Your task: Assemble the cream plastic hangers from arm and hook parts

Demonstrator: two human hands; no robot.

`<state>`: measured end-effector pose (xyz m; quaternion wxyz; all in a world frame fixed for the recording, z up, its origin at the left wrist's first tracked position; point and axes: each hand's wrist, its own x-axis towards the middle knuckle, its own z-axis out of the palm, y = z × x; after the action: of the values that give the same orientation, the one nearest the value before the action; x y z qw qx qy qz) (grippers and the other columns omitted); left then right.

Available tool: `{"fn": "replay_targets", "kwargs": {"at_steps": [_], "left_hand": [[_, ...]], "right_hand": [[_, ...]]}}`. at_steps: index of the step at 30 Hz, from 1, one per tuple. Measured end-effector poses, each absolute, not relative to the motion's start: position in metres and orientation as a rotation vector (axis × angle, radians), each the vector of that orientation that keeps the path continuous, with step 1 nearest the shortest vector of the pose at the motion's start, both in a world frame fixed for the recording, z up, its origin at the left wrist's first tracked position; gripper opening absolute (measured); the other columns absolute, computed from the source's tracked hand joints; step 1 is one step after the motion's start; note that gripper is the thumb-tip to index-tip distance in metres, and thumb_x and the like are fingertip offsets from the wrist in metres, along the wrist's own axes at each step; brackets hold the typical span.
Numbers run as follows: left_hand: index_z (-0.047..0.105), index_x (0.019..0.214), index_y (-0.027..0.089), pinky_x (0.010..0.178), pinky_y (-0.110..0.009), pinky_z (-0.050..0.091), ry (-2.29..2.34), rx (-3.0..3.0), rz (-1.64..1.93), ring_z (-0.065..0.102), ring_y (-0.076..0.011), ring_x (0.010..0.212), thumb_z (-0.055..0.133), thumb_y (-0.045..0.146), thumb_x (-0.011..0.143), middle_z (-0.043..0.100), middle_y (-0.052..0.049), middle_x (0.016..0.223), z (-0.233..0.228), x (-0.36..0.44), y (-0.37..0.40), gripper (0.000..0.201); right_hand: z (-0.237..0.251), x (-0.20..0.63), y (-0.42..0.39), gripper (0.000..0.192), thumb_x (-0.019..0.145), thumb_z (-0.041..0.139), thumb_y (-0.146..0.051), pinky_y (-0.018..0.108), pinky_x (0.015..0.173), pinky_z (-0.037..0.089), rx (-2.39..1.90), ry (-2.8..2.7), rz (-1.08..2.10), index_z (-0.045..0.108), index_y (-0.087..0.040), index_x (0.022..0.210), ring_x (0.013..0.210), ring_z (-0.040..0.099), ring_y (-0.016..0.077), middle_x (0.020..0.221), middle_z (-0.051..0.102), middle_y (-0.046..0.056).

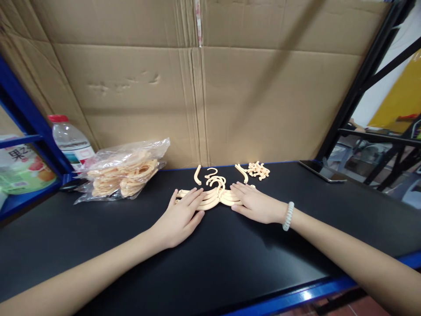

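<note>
Several cream plastic hangers (210, 202) lie side by side on the black tabletop, their hooks bunched at the middle and pointing away from me. Across their left arms rests my left hand (180, 217), fingers stretched out flat. My right hand (255, 202), with a pale coiled band at its wrist, lies flat over the right arms, fingers extended. Both hands cover the outer ends of the hangers. Just behind them are a loose hook (212, 170), a curved arm piece (197, 174) and more arm pieces (242, 173). Small cream parts (258, 170) form a pile at the right.
A clear plastic bag (123, 171) full of cream pieces sits at the left, before a red-capped bottle (70, 140). A dark phone (322, 171) lies near the right back. Cardboard (263, 101) walls off the table's rear; a blue edge (296, 296) runs along the front.
</note>
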<state>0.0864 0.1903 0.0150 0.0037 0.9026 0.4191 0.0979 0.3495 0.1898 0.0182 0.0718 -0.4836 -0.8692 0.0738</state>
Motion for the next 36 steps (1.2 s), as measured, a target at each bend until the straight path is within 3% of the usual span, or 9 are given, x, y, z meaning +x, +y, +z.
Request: {"fn": "replay_targets", "kwargs": {"at_steps": [17,22,24,26,29,30,33,36], "left_hand": [[0.034,0.143,0.022,0.11,-0.065,0.011,1.319,2.815,0.313,0.03,-0.0292,0.139,0.031,0.036,0.097,0.036,-0.01,0.15,0.012,0.085,0.188,0.048],[0.038,0.14,0.023,0.111,-0.061,0.016,1.378,2.8,0.543,0.023,-0.0291,0.141,0.032,0.038,0.096,0.033,-0.009,0.151,0.024,0.084,0.203,0.048],[0.045,0.135,0.023,0.112,-0.053,0.021,1.507,2.756,0.629,0.033,-0.0259,0.137,0.032,0.037,0.095,0.042,-0.008,0.146,0.038,0.088,0.223,0.044],[0.05,0.131,0.024,0.108,-0.041,0.032,1.723,2.582,0.42,0.044,-0.0233,0.129,0.036,0.038,0.094,0.054,-0.006,0.136,0.051,0.093,0.248,0.042],[0.066,0.104,0.015,0.088,-0.037,0.048,1.866,2.415,0.239,0.063,-0.0294,0.104,0.048,0.044,0.089,0.069,-0.012,0.104,0.063,0.106,0.284,0.037],[0.067,0.098,0.013,0.085,-0.038,0.049,1.92,2.368,0.211,0.064,-0.0308,0.1,0.051,0.047,0.088,0.069,-0.014,0.098,0.064,0.11,0.293,0.039],[0.062,0.107,0.013,0.085,-0.042,0.051,2.021,2.284,0.187,0.062,-0.0251,0.099,0.058,0.041,0.088,0.064,-0.011,0.108,0.062,0.121,0.308,0.034],[0.056,0.117,0.014,0.084,-0.042,0.052,2.03,2.239,0.226,0.061,-0.0216,0.1,0.058,0.032,0.091,0.059,-0.009,0.116,0.062,0.122,0.309,0.031]], "right_hand": [[0.019,0.351,0.189,0.071,0.095,0.032,-0.049,0.053,0.112,0.023,-1.46,-2.643,0.222,0.026,0.001,0.146,0.141,0.018,0.0345,0.151,0.025,0.023],[0.03,0.353,0.205,0.064,0.095,0.037,-0.049,0.05,0.113,0.025,-1.273,-2.489,0.027,0.038,-0.005,0.142,0.14,0.024,0.0316,0.146,0.037,0.02],[0.042,0.348,0.224,0.049,0.095,0.043,-0.038,0.05,0.111,0.028,-1.185,-2.397,-0.124,0.048,-0.01,0.135,0.136,0.033,0.03,0.14,0.047,0.016],[0.054,0.338,0.249,0.036,0.093,0.048,-0.025,0.044,0.106,0.035,-1.141,-2.408,-0.162,0.057,-0.014,0.126,0.124,0.047,0.0259,0.128,0.059,0.012],[0.065,0.32,0.289,0.03,0.087,0.053,-0.011,0.036,0.098,0.041,-1.144,-2.541,-0.104,0.067,-0.018,0.113,0.11,0.056,0.022,0.113,0.067,0.008],[0.066,0.314,0.301,0.029,0.083,0.057,-0.008,0.034,0.095,0.042,-1.157,-2.565,-0.088,0.07,-0.017,0.107,0.106,0.058,0.022,0.108,0.069,0.008],[0.06,0.3,0.326,0.019,0.072,0.067,-0.004,0.031,0.083,0.047,-1.217,-2.597,-0.017,0.073,-0.014,0.086,0.088,0.063,0.0202,0.086,0.071,0.006],[0.054,0.295,0.334,0.003,0.075,0.069,-0.012,0.032,0.077,0.047,-1.246,-2.52,0.024,0.067,-0.013,0.073,0.081,0.061,0.0175,0.081,0.067,0.003]]}}
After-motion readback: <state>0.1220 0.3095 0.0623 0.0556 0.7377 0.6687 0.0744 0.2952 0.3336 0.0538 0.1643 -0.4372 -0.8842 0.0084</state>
